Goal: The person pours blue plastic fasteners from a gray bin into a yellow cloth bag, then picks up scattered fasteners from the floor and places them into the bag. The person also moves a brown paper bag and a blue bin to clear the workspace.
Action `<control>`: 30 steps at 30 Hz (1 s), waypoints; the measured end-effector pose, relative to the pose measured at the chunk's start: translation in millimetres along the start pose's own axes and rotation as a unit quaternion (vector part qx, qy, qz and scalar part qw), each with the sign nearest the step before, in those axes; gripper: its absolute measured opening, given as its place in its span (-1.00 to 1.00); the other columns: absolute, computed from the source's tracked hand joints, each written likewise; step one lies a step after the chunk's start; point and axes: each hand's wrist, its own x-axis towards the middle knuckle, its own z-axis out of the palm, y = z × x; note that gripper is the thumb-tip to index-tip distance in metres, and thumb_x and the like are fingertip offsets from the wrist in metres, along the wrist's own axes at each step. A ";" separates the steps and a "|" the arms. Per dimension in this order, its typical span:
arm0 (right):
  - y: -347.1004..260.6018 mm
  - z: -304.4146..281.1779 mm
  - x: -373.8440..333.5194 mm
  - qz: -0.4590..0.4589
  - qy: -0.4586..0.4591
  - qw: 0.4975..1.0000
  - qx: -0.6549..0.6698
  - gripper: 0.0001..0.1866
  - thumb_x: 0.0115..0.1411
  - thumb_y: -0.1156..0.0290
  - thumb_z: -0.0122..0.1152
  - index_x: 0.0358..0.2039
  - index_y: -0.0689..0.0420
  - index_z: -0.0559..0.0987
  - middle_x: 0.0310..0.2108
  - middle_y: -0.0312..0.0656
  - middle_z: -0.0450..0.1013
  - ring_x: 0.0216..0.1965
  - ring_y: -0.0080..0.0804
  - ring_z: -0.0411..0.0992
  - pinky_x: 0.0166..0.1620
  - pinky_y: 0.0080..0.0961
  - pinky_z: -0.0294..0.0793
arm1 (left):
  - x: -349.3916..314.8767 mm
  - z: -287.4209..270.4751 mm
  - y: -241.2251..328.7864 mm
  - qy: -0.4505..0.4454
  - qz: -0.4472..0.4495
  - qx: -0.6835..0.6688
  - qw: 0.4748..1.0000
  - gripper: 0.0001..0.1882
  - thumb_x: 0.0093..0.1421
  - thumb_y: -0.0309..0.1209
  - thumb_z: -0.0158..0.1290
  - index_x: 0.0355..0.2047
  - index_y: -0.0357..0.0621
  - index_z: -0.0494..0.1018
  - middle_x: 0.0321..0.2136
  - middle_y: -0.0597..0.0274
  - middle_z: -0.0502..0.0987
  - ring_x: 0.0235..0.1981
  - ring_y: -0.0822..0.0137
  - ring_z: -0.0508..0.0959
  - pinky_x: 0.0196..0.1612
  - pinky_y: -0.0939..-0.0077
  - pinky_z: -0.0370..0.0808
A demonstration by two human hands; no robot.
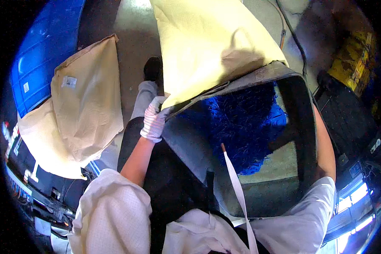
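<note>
A large wide-mouthed container or sack (266, 199) with dark inner walls stands in front of me, its mouth toward me. Thin blue slivers (245, 127) are heaped inside, with a pale patch of the bottom showing beside them. Along its far rim rises a big pale yellow-tan paper sheet or sack side (207, 42); how the two join is unclear. In its white ribbed glove, my left hand (153, 120) is closed on the near left corner of this paper. My right forearm runs outside the container's right wall, which hides my right hand.
At left, another tan paper sack (89, 97) with a white label leans by a blue ribbed panel (46, 51). A worn yellow object (353, 63) stands far right. A dark hose or cable (298, 42) crosses the floor. A white strap (237, 182) dangles before the container.
</note>
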 end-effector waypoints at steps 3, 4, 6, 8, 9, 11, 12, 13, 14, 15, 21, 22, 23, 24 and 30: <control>2.4 -10.3 -19.0 -0.076 0.044 0.980 -0.180 -0.59 0.21 0.43 -0.05 0.08 0.21 0.30 -0.01 -0.20 0.31 -0.01 -0.47 0.27 0.09 -0.57 0.20 | 10.5 2.5 -12.9 -0.057 -0.053 -0.155 0.985 -0.82 0.07 -0.54 0.04 -0.27 -0.18 0.40 -0.42 0.36 0.46 -0.35 0.53 0.41 -0.26 0.66 0.35; 15.2 -26.2 -13.4 0.035 0.020 0.988 0.152 -0.56 0.21 0.38 -0.04 0.11 0.19 0.27 0.04 -0.19 0.27 0.04 -0.43 0.24 0.13 -0.54 0.15 | 16.0 2.6 -19.3 -0.069 -0.060 -0.073 0.993 -0.83 0.08 -0.53 0.04 -0.27 -0.17 0.40 -0.42 0.35 0.46 -0.35 0.52 0.41 -0.26 0.65 0.35; 8.0 -26.1 -15.0 0.031 0.041 0.993 0.110 -0.56 0.21 0.38 -0.04 0.11 0.19 0.27 0.05 -0.19 0.27 0.05 -0.43 0.24 0.13 -0.53 0.15 | 24.0 8.2 -34.6 -0.096 -0.088 -0.059 0.990 -0.82 0.09 -0.45 0.06 -0.26 -0.14 0.40 -0.41 0.30 0.48 -0.35 0.50 0.42 -0.26 0.61 0.36; 0.0 -23.7 -15.5 0.013 0.054 0.998 0.028 -0.55 0.21 0.37 -0.04 0.11 0.19 0.27 0.05 -0.18 0.27 0.05 -0.43 0.23 0.14 -0.53 0.14 | 19.1 15.8 -52.1 -0.066 -0.067 -0.050 0.994 -0.81 0.09 -0.42 0.07 -0.26 -0.13 0.40 -0.42 0.28 0.48 -0.36 0.49 0.42 -0.27 0.58 0.36; -4.8 -22.4 -21.8 0.011 0.059 0.998 0.004 -0.55 0.21 0.37 -0.04 0.11 0.19 0.26 0.05 -0.18 0.27 0.05 -0.42 0.23 0.14 -0.53 0.14 | 11.4 20.0 -62.1 -0.052 -0.058 -0.046 0.996 -0.81 0.09 -0.41 0.07 -0.26 -0.12 0.40 -0.42 0.27 0.48 -0.37 0.48 0.42 -0.28 0.56 0.37; -9.9 -30.6 -38.3 0.009 0.074 0.997 -0.022 -0.55 0.21 0.37 -0.04 0.11 0.18 0.26 0.05 -0.17 0.26 0.06 -0.42 0.23 0.14 -0.53 0.14 | -6.8 26.0 -70.5 0.013 -0.094 -0.067 0.993 -0.79 0.10 -0.37 0.07 -0.26 -0.12 0.38 -0.44 0.27 0.47 -0.41 0.46 0.41 -0.32 0.52 0.37; -10.2 -34.7 -49.8 0.007 0.086 0.996 -0.035 -0.55 0.21 0.36 -0.04 0.11 0.18 0.26 0.05 -0.17 0.26 0.06 -0.42 0.23 0.14 -0.53 0.14 | -13.5 26.6 -48.0 0.042 -0.117 -0.076 0.989 -0.79 0.11 -0.36 0.07 -0.26 -0.13 0.38 -0.45 0.28 0.46 -0.43 0.46 0.40 -0.33 0.51 0.37; -2.5 -32.6 -38.1 0.016 0.070 0.997 -0.041 -0.55 0.21 0.36 -0.04 0.11 0.18 0.26 0.06 -0.17 0.26 0.06 -0.42 0.23 0.14 -0.53 0.14 | -28.7 20.3 -32.6 0.091 -0.156 -0.071 0.981 -0.79 0.12 -0.35 0.07 -0.26 -0.13 0.37 -0.46 0.28 0.46 -0.44 0.47 0.40 -0.35 0.51 0.37; -8.6 -34.6 -49.3 0.010 0.080 0.995 -0.057 -0.55 0.21 0.36 -0.04 0.11 0.18 0.26 0.06 -0.17 0.26 0.06 -0.41 0.23 0.14 -0.52 0.13 | -35.8 27.1 -21.8 0.086 -0.075 -0.098 0.989 -0.80 0.15 -0.33 0.04 -0.26 -0.12 0.36 -0.49 0.30 0.43 -0.49 0.51 0.37 -0.41 0.55 0.35; -11.0 -37.6 -56.5 0.004 0.085 0.994 -0.071 -0.55 0.21 0.36 -0.04 0.11 0.18 0.26 0.06 -0.17 0.26 0.07 -0.41 0.23 0.14 -0.52 0.13 | -40.8 31.1 11.3 0.048 -0.100 -0.131 0.985 -0.84 0.17 -0.34 0.01 -0.28 -0.10 0.35 -0.51 0.33 0.41 -0.51 0.54 0.33 -0.44 0.60 0.33; -24.2 -41.4 -73.8 -0.041 0.093 0.984 -0.144 -0.54 0.21 0.34 -0.04 0.11 0.18 0.26 0.07 -0.15 0.25 0.08 -0.40 0.22 0.15 -0.52 0.12 | -81.9 64.7 75.9 0.002 0.012 0.015 1.000 -0.71 0.08 -0.34 0.09 -0.24 -0.15 0.31 -0.47 0.07 0.47 -0.48 0.22 0.47 -0.35 0.43 0.40; -24.6 -42.7 -76.5 -0.049 0.094 0.982 -0.157 -0.54 0.21 0.34 -0.04 0.11 0.18 0.26 0.07 -0.15 0.25 0.08 -0.40 0.22 0.15 -0.51 0.12 | -77.2 69.3 68.8 0.000 0.027 0.068 0.997 -0.75 0.10 -0.35 0.07 -0.27 -0.17 0.31 -0.48 0.07 0.46 -0.48 0.23 0.48 -0.38 0.44 0.40; -23.7 -46.7 -82.1 -0.057 0.099 0.979 -0.168 -0.54 0.21 0.34 -0.04 0.11 0.17 0.26 0.07 -0.15 0.25 0.08 -0.40 0.22 0.15 -0.51 0.12 | -69.1 74.1 54.6 -0.007 0.044 0.123 0.991 -0.79 0.11 -0.36 0.05 -0.31 -0.18 0.31 -0.49 0.07 0.46 -0.48 0.23 0.48 -0.42 0.45 0.40; -20.9 -48.2 -83.7 -0.059 0.100 0.977 -0.181 -0.54 0.21 0.33 -0.04 0.11 0.17 0.26 0.07 -0.15 0.25 0.08 -0.39 0.22 0.15 -0.51 0.12 | -61.7 75.4 47.1 0.002 0.070 0.080 0.994 -0.77 0.10 -0.38 0.04 -0.27 -0.19 0.32 -0.44 -0.03 0.48 -0.41 0.04 0.51 -0.36 0.36 0.42; 1.5 -83.0 -103.3 -0.060 0.104 0.946 -0.302 -0.54 0.21 0.32 -0.04 0.11 0.17 0.26 0.08 -0.13 0.24 0.09 -0.38 0.21 0.16 -0.50 0.11 | -89.7 104.3 19.1 0.059 -0.062 0.178 0.980 -0.48 0.03 -0.31 0.10 -0.05 -0.19 0.15 -0.30 -0.08 0.45 -0.27 -0.06 0.47 -0.21 0.23 0.40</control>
